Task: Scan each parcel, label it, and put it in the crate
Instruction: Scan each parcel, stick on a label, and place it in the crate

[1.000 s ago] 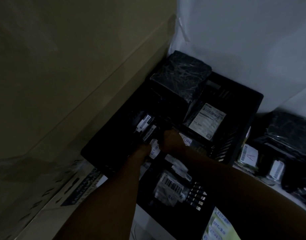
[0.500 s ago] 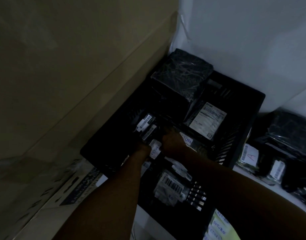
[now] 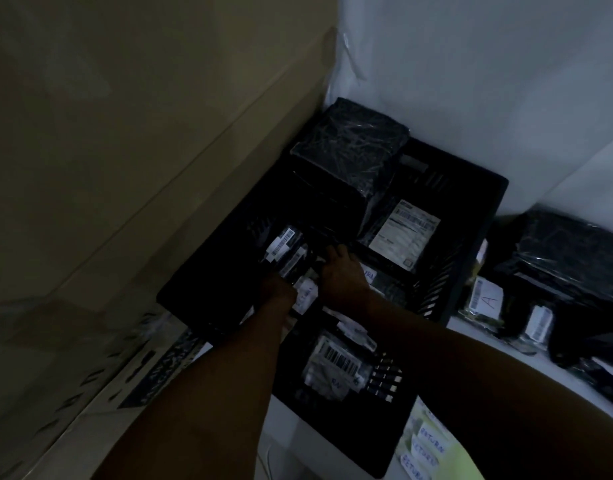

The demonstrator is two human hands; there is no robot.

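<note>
Both hands down in crate (image 3: 478, 216): small parcel (image 3: 298, 263) at eleven o'clock of right hand (image 3: 339, 275), touching left hand (image 3: 281, 289); finger state indiscernible.

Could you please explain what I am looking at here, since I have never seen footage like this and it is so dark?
There is no machine: one camera worn on a person's head looks down at their two bare arms. Both reach into a black crate wedged beside a large cardboard box. The crate holds parcels in dark wrap, among them a big block at its far end and a flat one with a white shipping label. The right hand rests among the small barcoded parcels in the middle. The left hand sits beside it, against a small white label. It is too dark to tell whether either hand's fingers grip anything. More wrapped parcels lie outside the crate on the right, and a sheet of return stickers is nearest the camera.
</note>
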